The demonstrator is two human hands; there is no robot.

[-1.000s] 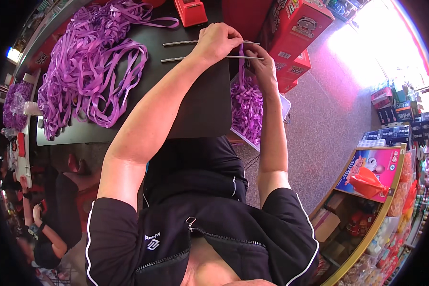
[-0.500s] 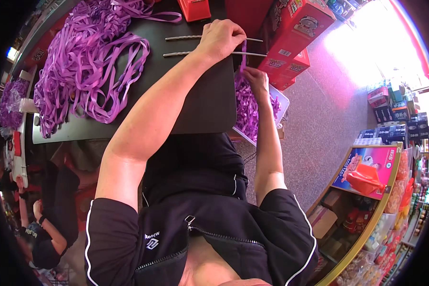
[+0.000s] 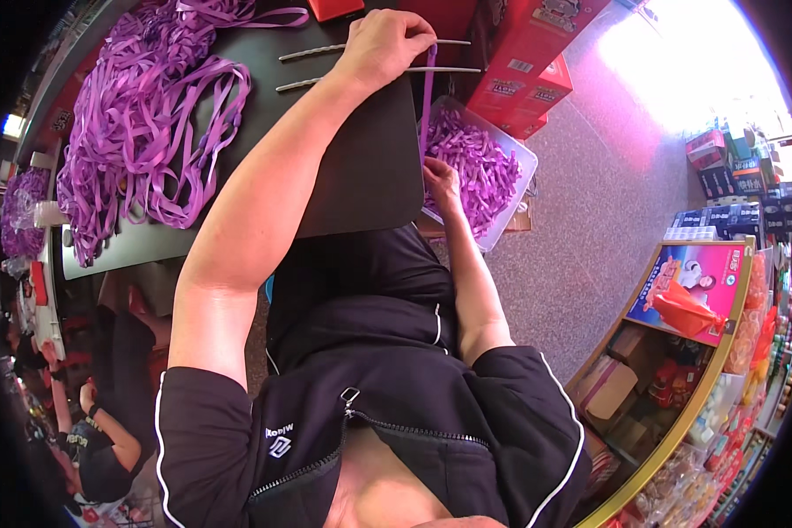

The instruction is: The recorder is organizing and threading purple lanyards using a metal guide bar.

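My left hand [image 3: 380, 51] reaches over the dark table [image 3: 361, 176] with thumb and fingers pinched on the upper end of a purple ribbon [image 3: 428, 101], by two thin twisted metal rods [image 3: 444, 69] that jut past the table's edge. Straight down from there the ribbon runs along the table's side to my right hand [image 3: 443, 183], whose fingers close on its lower part. Below and beside that hand is a pale plastic bin [image 3: 527, 172] holding many short purple ribbon pieces [image 3: 480, 163]. A big loose heap of long purple ribbon [image 3: 145, 114] covers the table's left side.
Stacked red cartons [image 3: 524, 70] stand just beyond the bin. At the table's far edge sits a red object [image 3: 334, 7]. A glass display case [image 3: 660, 352] with goods is on the right. On the far left another person [image 3: 106, 440] is partly visible.
My right hand has drawn down and away from my left, so a longer stretch of ribbon shows between them. More of the bin is visible. My left hand keeps its pinch by the rods.
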